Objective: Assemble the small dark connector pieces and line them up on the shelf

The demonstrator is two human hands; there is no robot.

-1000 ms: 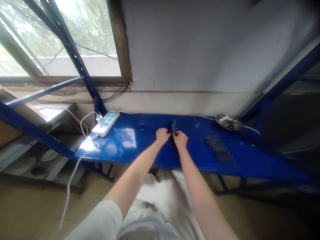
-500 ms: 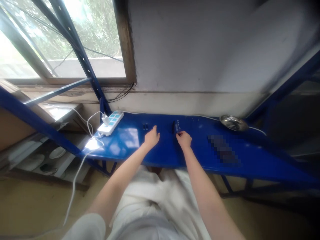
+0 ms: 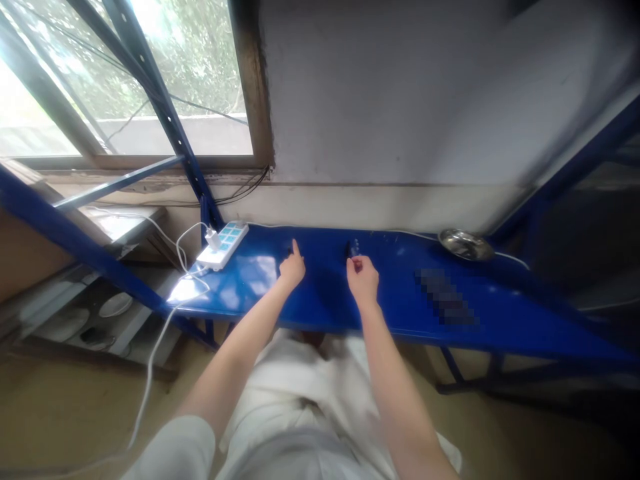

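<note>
My left hand [image 3: 293, 268] reaches over the blue table with its index finger stretched forward and the other fingers curled. Just left of that finger shows a small dark piece [image 3: 289, 251], partly covered by the hand. Whether the hand touches it I cannot tell. My right hand [image 3: 364, 279] is closed, thumb and fingertips pinched together, and what they hold is too small to make out. Right beyond the pinch, a small black block [image 3: 347, 249] rests on the table beside several tiny clear pieces [image 3: 355, 247].
A white power strip [image 3: 224, 245] with a plugged-in adapter lies at the table's left end. At the back right sits a shiny metal bowl [image 3: 465, 245]. A blurred-out dark object [image 3: 447, 299] lies on the blue table [image 3: 320, 313]. Blue frame posts [image 3: 173, 127] rise at the left.
My left hand has moved left, over the small dark pieces, with its index finger now extended. My right hand has shifted slightly left and nearer to me, still pinched.
</note>
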